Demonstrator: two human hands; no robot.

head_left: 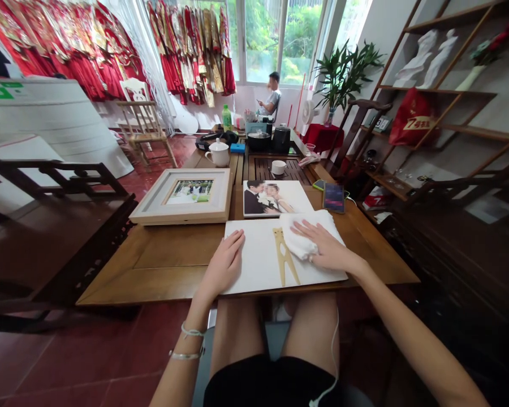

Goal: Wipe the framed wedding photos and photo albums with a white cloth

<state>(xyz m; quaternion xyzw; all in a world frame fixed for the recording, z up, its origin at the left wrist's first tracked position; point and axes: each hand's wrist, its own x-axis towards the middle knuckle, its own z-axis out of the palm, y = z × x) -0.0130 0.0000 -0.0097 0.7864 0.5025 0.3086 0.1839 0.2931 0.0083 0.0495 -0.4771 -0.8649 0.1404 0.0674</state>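
Note:
A white board [254, 265] lies flat at the table's near edge. My left hand [229, 257] rests on the board's left edge with its fingers stretched out, holding nothing. A folded white cloth [294, 243] covers the board's upper right part. Across the cloth lies my right hand [324, 246], open and palm down, its fingers spread flat over the fabric. Between my hands, a pale yellow cat-shaped piece with two long legs [281, 261] lies on the board, close to the cloth's left side.
Behind the board lie a couple's photo panel [275, 198], a framed photo [182, 217] and a phone [333, 198]. Farther back stand a white cup [279, 167], a lidded mug [218, 154] and a black kettle [281, 139]. A person [271, 99] sits by the window.

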